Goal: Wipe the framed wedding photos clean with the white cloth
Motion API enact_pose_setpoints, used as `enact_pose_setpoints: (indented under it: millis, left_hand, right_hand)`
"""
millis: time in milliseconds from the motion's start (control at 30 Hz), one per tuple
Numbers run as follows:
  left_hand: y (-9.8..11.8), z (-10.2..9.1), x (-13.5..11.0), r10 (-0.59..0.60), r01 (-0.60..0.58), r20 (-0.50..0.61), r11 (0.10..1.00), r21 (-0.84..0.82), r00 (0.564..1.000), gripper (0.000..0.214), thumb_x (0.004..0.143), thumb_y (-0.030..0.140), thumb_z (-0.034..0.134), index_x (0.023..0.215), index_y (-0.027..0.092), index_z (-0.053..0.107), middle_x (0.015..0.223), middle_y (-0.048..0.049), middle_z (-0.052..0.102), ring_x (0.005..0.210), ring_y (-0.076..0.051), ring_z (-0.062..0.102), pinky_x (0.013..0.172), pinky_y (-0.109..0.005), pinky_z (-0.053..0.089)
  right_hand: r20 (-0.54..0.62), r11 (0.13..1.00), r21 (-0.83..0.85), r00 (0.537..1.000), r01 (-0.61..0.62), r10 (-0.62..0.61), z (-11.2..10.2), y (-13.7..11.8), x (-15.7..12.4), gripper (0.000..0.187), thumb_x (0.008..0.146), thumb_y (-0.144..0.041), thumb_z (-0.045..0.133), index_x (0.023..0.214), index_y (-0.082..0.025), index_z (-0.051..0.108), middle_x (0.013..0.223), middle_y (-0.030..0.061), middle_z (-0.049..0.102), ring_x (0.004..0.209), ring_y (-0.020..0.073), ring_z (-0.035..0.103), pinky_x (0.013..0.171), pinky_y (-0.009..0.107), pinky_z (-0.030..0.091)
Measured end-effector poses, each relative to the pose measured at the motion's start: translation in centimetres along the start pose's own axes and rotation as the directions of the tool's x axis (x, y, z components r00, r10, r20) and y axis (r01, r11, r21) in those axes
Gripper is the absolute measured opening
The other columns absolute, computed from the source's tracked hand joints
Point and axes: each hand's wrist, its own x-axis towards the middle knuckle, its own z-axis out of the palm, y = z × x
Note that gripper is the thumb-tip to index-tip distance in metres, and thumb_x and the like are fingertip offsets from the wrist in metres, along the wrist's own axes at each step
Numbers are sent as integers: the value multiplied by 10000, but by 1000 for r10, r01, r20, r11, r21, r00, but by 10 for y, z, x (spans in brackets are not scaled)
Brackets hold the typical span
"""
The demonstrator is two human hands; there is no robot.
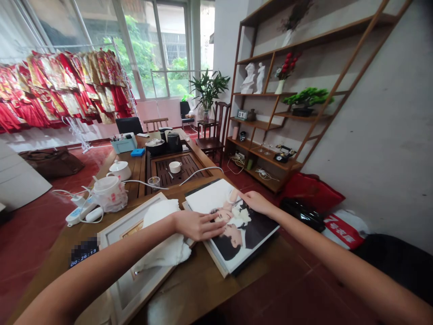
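A large printed wedding photo panel (216, 198) lies flat at the near right corner of the wooden table (199, 289). My left hand (198, 224) rests on its left part, fingers stretched flat over the picture. My right hand (255, 201) lies flat on the panel's far right edge, fingers extended. Neither hand holds anything. A white cloth (162, 234) lies just under my left wrist, on top of a white picture frame (135, 280).
Behind the panel a tea tray (176, 169) carries a white cup (175, 166), kettles (174, 141) and cables. A teapot (119, 169), a bagged pot (108, 192) and a power strip (79, 212) sit at left. Red and black bags (313, 194) lie on the floor at right below a shelf (270, 122).
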Motion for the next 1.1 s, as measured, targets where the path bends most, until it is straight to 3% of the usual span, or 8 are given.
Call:
enact_pose_setpoints:
  millis: [133,233,400,600,867,1100]
  left_hand:
    - [-2,2,0,-12,13,38,1000,-4,999,418,984,201,297,1337,113,503,1462,-167,404,1355,-297,378,1042,-395,450]
    - [-4,5,2,8,-7,-15,999,42,1000,415,980,182,314,1337,82,499,1439,-182,431,1342,-305,394,1048,-401,443]
    - [-6,6,3,22,-13,-89,995,101,996,402,975,181,342,1321,70,516,1420,-203,446,1313,-308,437,1011,-402,474]
    - [-6,10,3,64,-48,-89,984,170,994,407,974,190,347,1319,55,516,1404,-212,462,1294,-317,458,1001,-409,478]
    - [-8,15,0,29,-21,-91,996,88,995,397,974,195,364,1324,90,520,1439,-189,424,1333,-307,406,1028,-404,458]
    - [-7,16,1,-44,43,-15,996,-79,999,392,984,247,372,1336,163,522,1459,-123,419,1377,-275,338,1046,-366,445]
  right_hand:
    - [-47,997,-78,999,22,-26,-2,1,0,463,825,-579,460,578,-198,553,654,62,647,648,194,577,575,273,371]
    - [-78,993,-112,996,27,-36,-3,2,-1,405,837,-530,453,656,-192,583,735,79,674,719,207,597,621,275,396]
    - [-102,987,-155,993,43,-59,-5,1,-3,382,876,-490,414,717,-190,588,789,86,688,763,204,609,652,272,415]
    - [-99,971,-228,991,65,-90,-4,-1,-6,381,922,-453,373,730,-191,571,780,84,678,729,198,618,647,275,403]
    - [-97,934,-352,990,62,-102,-2,-8,-15,403,969,-439,309,775,-190,561,747,90,651,712,205,617,635,285,367]
    - [-111,890,-452,986,62,-125,-1,-15,-19,408,977,-425,299,830,-171,582,961,130,630,858,212,619,739,289,389]
